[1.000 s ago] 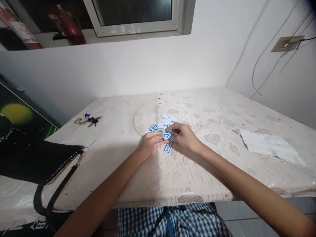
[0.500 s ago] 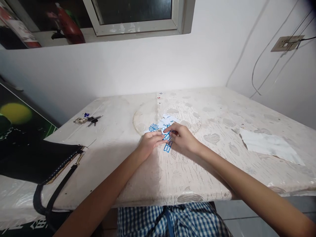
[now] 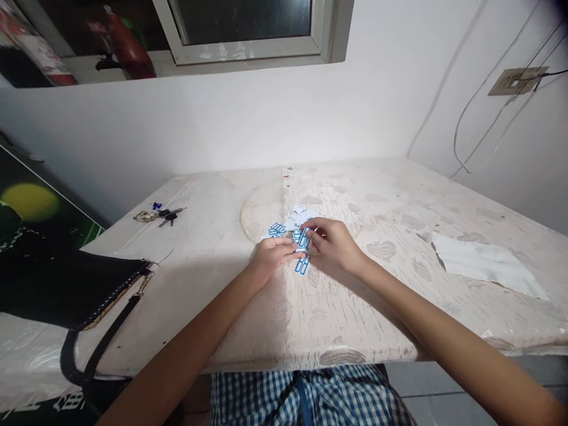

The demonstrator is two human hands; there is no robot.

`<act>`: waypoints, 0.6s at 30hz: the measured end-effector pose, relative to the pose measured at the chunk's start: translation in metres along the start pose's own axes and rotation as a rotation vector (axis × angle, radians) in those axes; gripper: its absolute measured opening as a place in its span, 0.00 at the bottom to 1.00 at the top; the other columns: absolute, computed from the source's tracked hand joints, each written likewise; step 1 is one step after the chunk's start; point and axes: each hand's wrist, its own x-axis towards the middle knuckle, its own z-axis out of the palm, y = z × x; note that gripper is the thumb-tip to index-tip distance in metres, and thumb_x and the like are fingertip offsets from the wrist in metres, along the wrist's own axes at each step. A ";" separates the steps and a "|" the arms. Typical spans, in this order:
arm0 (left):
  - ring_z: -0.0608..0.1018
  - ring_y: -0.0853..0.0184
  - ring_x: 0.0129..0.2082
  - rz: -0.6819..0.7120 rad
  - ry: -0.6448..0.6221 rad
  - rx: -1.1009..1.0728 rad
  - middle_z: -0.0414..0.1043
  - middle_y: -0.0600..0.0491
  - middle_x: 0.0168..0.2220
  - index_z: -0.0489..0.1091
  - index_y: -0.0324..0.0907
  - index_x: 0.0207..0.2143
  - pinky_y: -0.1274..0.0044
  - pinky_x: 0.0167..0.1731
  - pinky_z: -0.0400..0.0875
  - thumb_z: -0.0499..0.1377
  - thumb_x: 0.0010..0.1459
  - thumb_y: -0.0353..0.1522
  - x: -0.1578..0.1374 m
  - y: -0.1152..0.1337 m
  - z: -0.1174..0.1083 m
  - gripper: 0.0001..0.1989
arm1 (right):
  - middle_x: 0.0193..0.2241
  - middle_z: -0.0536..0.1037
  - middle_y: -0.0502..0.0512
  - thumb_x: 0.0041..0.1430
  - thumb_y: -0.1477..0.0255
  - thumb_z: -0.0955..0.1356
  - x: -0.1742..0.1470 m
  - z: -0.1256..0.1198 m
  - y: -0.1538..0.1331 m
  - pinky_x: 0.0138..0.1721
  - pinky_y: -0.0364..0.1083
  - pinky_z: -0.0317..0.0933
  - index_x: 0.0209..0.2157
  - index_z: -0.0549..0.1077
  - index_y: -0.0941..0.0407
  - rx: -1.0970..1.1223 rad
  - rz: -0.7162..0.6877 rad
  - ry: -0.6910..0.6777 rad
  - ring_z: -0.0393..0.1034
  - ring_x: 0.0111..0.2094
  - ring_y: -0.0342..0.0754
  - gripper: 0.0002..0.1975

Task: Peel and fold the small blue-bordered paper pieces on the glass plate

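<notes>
Between both hands on the worktop (image 3: 355, 313) lie blue-bordered paper strips (image 3: 302, 264) — the right hand (image 3: 333, 241) pinches one in a closed grip; the left hand (image 3: 268, 258) touches them, its hold unclear — with white slips (image 3: 302, 219) just beyond.

Small white paper pieces (image 3: 303, 241) printed with blue-outlined rectangles are held in a slanted, partly covered cluster at the centre of the frame. Similar blue-outlined pieces (image 3: 278, 228) are spread just to their left, and plain-looking white slips (image 3: 302, 216) are heaped, overlapping, just above.
</notes>
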 end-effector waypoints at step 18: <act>0.77 0.66 0.34 0.031 -0.108 0.046 0.74 0.50 0.30 0.75 0.35 0.30 0.68 0.51 0.65 0.63 0.47 0.34 0.001 -0.003 -0.002 0.10 | 0.31 0.68 0.57 0.56 0.79 0.60 -0.004 0.007 0.001 0.32 0.47 0.60 0.40 0.75 0.57 -0.155 -0.114 -0.001 0.64 0.31 0.46 0.15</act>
